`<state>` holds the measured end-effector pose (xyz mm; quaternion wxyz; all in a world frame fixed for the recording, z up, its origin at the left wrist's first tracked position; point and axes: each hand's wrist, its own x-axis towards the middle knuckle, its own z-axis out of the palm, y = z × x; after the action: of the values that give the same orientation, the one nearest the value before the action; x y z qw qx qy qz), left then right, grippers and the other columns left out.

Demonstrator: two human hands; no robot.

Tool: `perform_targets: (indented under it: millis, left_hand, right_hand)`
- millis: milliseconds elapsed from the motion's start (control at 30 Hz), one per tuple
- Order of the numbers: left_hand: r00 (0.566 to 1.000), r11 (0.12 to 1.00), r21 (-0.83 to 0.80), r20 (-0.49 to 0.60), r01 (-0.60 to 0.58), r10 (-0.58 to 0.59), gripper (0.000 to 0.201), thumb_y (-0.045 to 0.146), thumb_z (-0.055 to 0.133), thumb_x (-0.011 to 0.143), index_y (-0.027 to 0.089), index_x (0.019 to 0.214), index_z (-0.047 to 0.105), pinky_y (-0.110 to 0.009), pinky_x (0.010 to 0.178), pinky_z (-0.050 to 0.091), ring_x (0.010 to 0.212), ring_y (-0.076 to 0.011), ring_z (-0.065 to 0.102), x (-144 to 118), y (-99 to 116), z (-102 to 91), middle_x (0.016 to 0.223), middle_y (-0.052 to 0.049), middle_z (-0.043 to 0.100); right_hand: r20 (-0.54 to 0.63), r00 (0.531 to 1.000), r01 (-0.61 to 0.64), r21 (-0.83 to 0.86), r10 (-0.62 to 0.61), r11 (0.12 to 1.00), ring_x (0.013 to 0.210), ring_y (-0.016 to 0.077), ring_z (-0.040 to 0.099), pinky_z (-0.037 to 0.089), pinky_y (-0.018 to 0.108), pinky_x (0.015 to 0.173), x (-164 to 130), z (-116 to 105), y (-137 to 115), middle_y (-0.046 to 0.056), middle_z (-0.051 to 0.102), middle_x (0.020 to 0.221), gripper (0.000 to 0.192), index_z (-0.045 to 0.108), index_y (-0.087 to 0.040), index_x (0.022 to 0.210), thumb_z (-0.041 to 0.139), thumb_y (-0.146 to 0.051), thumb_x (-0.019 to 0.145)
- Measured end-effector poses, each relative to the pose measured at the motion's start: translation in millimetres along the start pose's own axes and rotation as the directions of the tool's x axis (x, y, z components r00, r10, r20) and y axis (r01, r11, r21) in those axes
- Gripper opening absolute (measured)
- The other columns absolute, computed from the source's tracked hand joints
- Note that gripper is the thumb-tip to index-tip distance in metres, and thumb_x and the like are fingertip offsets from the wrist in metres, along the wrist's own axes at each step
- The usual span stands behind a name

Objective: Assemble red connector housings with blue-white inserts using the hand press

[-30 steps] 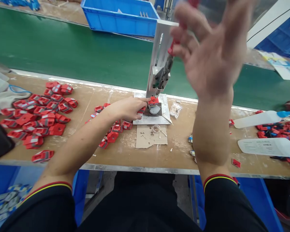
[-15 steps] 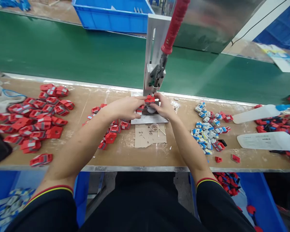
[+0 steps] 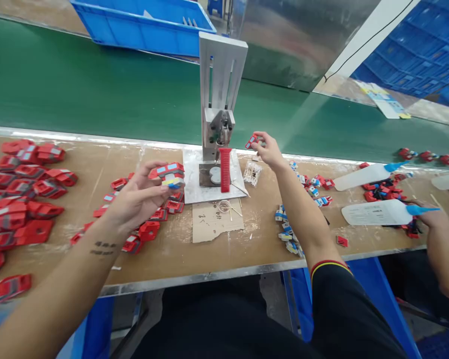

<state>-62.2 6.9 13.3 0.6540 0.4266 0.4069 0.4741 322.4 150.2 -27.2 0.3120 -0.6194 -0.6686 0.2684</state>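
Note:
My left hand [image 3: 144, 192] is closed around a red toy car body [image 3: 172, 169] with light-blue windows. A white, yellow and blue part shows at that body's lower side. To the right of the press, my right hand [image 3: 268, 149] pinches a small red toy car part [image 3: 251, 141] with pale-blue patches, raised over the bench. Between my hands stands the metal hand press [image 3: 222, 75]. Its red ribbed handle [image 3: 225, 172] hangs down in front of the base plate [image 3: 194, 195], with no hand on it.
Red car bodies [image 3: 33, 209] lie heaped on the left. White-blue parts [image 3: 286, 234] lie beneath my right forearm. Two squeeze bottles [image 3: 374, 213] lie at right, near another person's hand [image 3: 430, 214]. A blue crate [image 3: 145, 30] stands beyond the green belt [image 3: 60, 89].
The red press handle has swung from up to down. Both hands have left the press and moved apart, each holding a red part. The view has shifted to the right.

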Motion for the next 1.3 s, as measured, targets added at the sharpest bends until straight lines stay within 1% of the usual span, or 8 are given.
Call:
perform_targets:
  millis: [200,400,533,700,900,1067,1167,1300]
  left_hand:
    - [0.994,0.997,-0.064,-0.104,0.032,-0.038,0.052,0.025,0.096,0.064,0.029,0.104,0.061,-0.033,0.079,0.066,0.090,-0.0202,0.077,-0.1,-11.7,13.6,0.099,0.000,0.077]
    - [0.985,0.999,-0.010,-0.166,0.051,-0.052,0.064,0.028,0.100,0.060,0.023,0.116,0.067,-0.032,0.084,0.067,0.099,-0.0226,0.078,-12.5,-15.9,-3.4,0.109,-0.007,0.078]
    - [0.992,0.998,0.060,-0.129,0.023,-0.015,0.063,0.026,0.097,0.062,0.023,0.117,0.066,-0.034,0.087,0.066,0.100,-0.0237,0.078,2.6,-17.7,-6.9,0.109,-0.007,0.079]
    - [0.994,0.974,0.208,-0.038,-0.094,0.104,0.056,0.018,0.090,0.067,0.024,0.115,0.060,-0.036,0.090,0.063,0.099,-0.0227,0.078,44.3,-25.6,7.4,0.105,-0.005,0.080]
    - [0.985,0.930,0.328,0.007,-0.164,0.171,0.058,0.009,0.083,0.069,0.019,0.121,0.059,-0.043,0.099,0.060,0.099,-0.0223,0.077,73.4,-35.8,15.9,0.105,-0.008,0.079]
    - [0.962,0.861,0.429,0.108,-0.274,0.252,0.047,0.003,0.080,0.067,0.019,0.110,0.067,-0.046,0.109,0.057,0.107,-0.0234,0.076,92.3,-39.7,29.9,0.112,-0.008,0.079]
    - [0.952,0.832,0.464,0.146,-0.305,0.268,0.043,0.005,0.079,0.070,0.019,0.108,0.067,-0.046,0.109,0.057,0.107,-0.0234,0.076,101.2,-44.2,44.3,0.113,-0.008,0.079]
    - [0.962,0.829,0.489,0.135,-0.271,0.235,0.042,0.005,0.078,0.073,0.017,0.111,0.065,-0.046,0.107,0.057,0.104,-0.0233,0.076,105.0,-54.6,54.8,0.112,-0.010,0.079]
  right_hand:
    - [0.056,0.996,0.084,-0.448,-0.066,0.890,0.115,0.0329,0.062,0.048,0.051,0.111,64.3,10.4,-16.1,0.019,0.071,0.121,0.038,0.071,-0.012,0.120,0.062,-0.011,0.083]
    - [-0.041,0.956,0.226,-0.520,-0.289,0.824,0.151,0.0394,0.039,0.036,0.063,0.125,-4.6,3.0,-27.9,0.021,0.041,0.164,0.063,0.045,-0.016,0.155,0.054,-0.019,0.093]
    - [0.112,0.777,0.590,-0.473,-0.620,0.654,0.145,0.0337,0.050,0.042,0.063,0.121,-62.8,8.6,-48.5,0.004,0.063,0.151,0.035,0.065,-0.037,0.128,0.057,-0.022,0.097]
    - [0.242,0.661,0.738,-0.383,-0.710,0.556,0.131,0.0284,0.065,0.056,0.054,0.106,-71.9,19.4,-89.3,-0.002,0.078,0.131,0.030,0.070,-0.040,0.116,0.063,-0.018,0.096]
    - [0.440,0.319,0.947,-0.120,-0.839,0.297,0.109,0.0157,0.075,0.059,0.034,0.085,-68.5,4.1,-135.1,-0.008,0.080,0.106,0.018,0.068,-0.038,0.100,0.055,-0.025,0.103]
    - [-0.409,0.465,0.859,-0.008,-0.785,0.512,0.091,0.0223,0.077,0.065,0.045,0.086,-58.3,-9.6,-190.7,0.001,0.071,0.102,0.032,0.058,-0.039,0.123,0.048,-0.062,0.104]
    - [-0.457,0.614,0.782,0.237,-0.644,0.577,0.097,0.0212,0.078,0.066,0.038,0.080,-28.3,-9.7,-220.7,-0.001,0.066,0.109,0.044,0.053,-0.040,0.132,0.049,-0.071,0.101]
    - [-0.418,0.650,0.759,0.327,-0.634,0.563,0.094,0.0193,0.078,0.063,0.030,0.068,-1.7,-4.8,-230.2,-0.002,0.064,0.110,0.043,0.056,-0.037,0.122,0.049,-0.074,0.100]
